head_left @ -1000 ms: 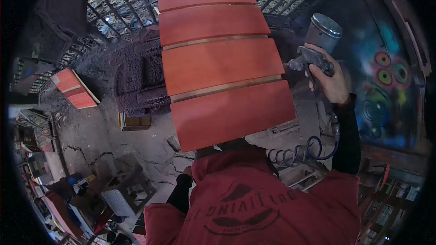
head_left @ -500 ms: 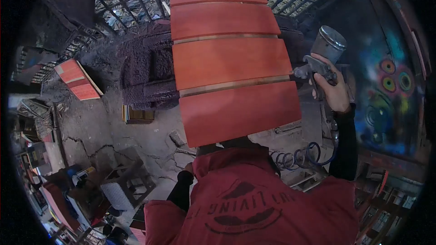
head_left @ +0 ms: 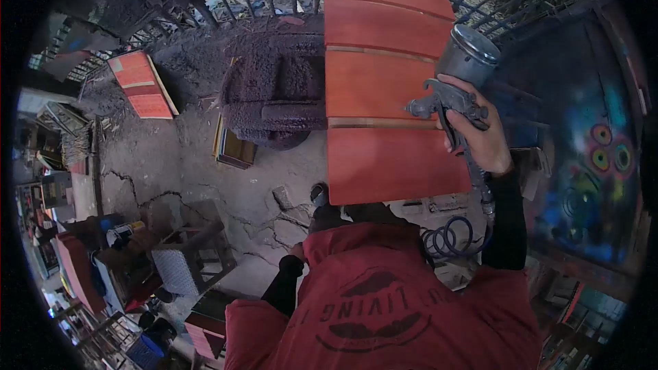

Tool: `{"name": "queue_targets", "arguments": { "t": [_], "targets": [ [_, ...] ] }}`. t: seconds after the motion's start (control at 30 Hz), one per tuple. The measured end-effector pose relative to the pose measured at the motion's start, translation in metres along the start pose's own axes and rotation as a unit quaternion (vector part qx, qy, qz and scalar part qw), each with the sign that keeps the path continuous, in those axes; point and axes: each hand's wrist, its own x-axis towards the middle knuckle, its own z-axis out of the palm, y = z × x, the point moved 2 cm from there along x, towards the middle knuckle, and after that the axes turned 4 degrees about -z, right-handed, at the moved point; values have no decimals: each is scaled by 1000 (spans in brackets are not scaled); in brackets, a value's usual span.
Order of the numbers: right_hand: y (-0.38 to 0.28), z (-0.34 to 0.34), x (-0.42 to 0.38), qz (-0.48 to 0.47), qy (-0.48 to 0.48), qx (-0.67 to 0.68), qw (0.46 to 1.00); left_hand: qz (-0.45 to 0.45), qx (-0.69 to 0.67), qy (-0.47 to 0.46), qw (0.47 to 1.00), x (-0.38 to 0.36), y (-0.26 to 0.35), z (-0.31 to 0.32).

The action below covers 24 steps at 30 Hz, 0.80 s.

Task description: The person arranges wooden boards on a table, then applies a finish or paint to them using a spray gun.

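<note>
Silver-grey metal spray gun overlapping right side of red-orange slatted panel, long axis crosswise, nozzle leftward; earlier beside panel's edge. Right hand curled round grip. Left hand low, fingers unclear.

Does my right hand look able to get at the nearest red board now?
Probably yes: the right hand is close to the nearest red board, with nothing seen blocking the way, though it is busy holding the spray gun.
</note>
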Motion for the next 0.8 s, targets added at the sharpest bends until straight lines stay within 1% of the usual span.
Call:
{"name": "queue_targets", "arguments": {
  "t": [0.07, 0.1, 0.17, 0.2, 0.23, 0.27, 0.3, 0.37, 0.43, 0.47, 0.5, 0.53, 0.57, 0.63, 0.67, 0.73, 0.8],
  "targets": [
    [-2, 18, 5, -17, -31, 26, 999, -8, -46, 4, 999, 21, -34, 29],
    [-4, 28, 7, -18, -34, 27, 999, -10, -47, 6, 999, 17, -33, 24],
    [-11, 47, 9, -37, -57, 55, 996, 49, 8, 13, 999, 5, -26, 14],
    [-13, 55, 9, -37, -63, 59, 996, 48, 7, 13, 999, 10, -34, 19],
    [-17, 63, 8, -37, -65, 60, 995, 65, -19, 53, 996, 23, -54, 38],
    [-21, 71, 7, -41, -81, 79, 993, 81, -43, 92, 992, 22, -57, 38],
    [-25, 79, 6, -44, -97, 98, 989, 78, -45, 93, 992, 21, -59, 39],
    [-32, 89, 2, -46, -110, 124, 985, -5, -75, 60, 995, -4, -34, 11],
    [-35, 95, -2, -42, -135, 132, 981, 2, -80, 64, 995, 8, -51, 28],
    [-35, 96, -4, -44, -138, 134, 980, -3, -76, 77, 994, 16, -61, 42],
    [-32, 94, -5, -38, -136, 101, 985, -8, -74, 90, 993, 27, -73, 58],
    [-30, 92, -6, -33, -134, 68, 988, 57, 23, 91, 994, 42, -87, 77],
    [-26, 89, -7, -34, -136, 67, 988, 56, 21, 93, 994, 31, -73, 65],
    [-18, 77, -9, -25, -123, 68, 990, 70, 49, 43, 995, 13, -43, 48],
    [-16, 71, -11, -25, -124, 68, 990, 69, 48, 43, 996, 10, -35, 50],
    [-11, 56, -16, -18, -97, 56, 993, 9, -5, 48, 999, 5, -26, 49],
    [-7, 41, -22, -15, -81, 47, 995, -6, -17, 29, 999, -4, -16, 43]
  ]
}}
